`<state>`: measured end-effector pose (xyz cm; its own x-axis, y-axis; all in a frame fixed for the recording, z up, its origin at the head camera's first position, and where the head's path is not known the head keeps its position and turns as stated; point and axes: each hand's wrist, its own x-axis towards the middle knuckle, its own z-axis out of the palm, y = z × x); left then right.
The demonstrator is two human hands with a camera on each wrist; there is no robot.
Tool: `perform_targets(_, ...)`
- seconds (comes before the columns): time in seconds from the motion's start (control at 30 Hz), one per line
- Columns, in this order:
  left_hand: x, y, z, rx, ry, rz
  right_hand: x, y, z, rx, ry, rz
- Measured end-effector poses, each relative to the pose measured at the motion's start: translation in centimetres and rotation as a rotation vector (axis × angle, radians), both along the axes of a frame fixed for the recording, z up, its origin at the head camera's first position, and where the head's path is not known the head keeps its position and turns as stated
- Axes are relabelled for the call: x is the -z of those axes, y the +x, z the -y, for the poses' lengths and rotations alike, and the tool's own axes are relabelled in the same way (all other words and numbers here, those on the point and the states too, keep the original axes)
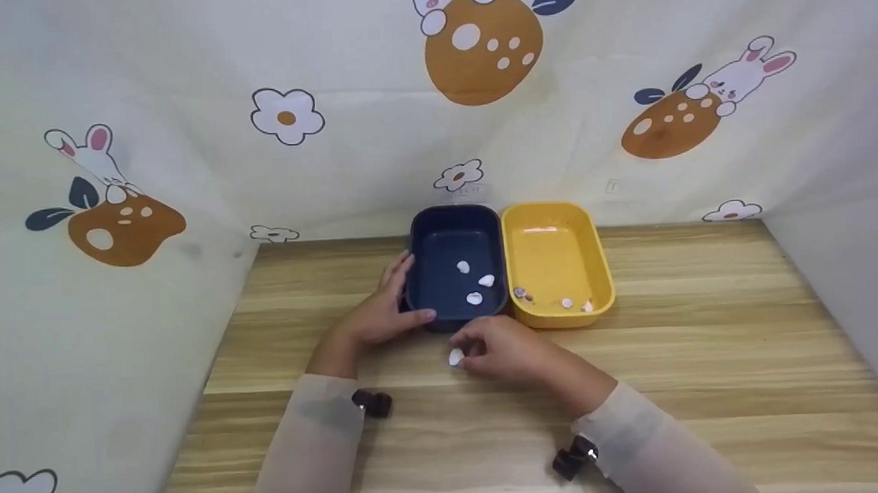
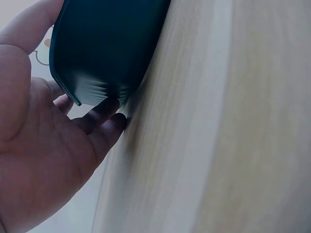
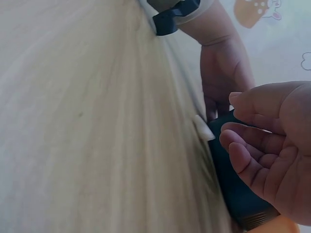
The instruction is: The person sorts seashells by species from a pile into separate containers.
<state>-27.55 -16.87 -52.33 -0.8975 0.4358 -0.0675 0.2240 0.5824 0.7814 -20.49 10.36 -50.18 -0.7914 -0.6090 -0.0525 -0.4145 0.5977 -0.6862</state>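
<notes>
In the head view, my left hand (image 1: 379, 317) holds the near-left corner of a dark blue plastic bin (image 1: 418, 240), thumb at the front and fingers along the left side. The left wrist view shows this hand's fingertips (image 2: 111, 103) against the bin's ribbed wall. A white seashell (image 1: 456, 357) lies in front of the bin, close by the fingertips of my right hand (image 1: 508, 348). Those fingers are loosely bent; in the right wrist view the shell (image 3: 203, 128) appears just beyond them, with no pinch visible. Three white shells (image 1: 474, 298) lie inside the blue bin.
A yellow bin (image 1: 602, 268) stands against the blue bin's right side, with several small shells (image 1: 567, 303) near its front. Both bins sit on a wood-grain table (image 1: 685, 354). Behind them hangs a pale cloth (image 1: 360, 168) printed with rabbits and flowers.
</notes>
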Motion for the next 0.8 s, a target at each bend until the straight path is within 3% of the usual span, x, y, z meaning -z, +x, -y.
perform_targets(0.8, 0.0, -0.1, 0.0, 0.022, 0.023, -0.004, 2.0, -0.1, 0.5, -0.074, 0.078, -0.082)
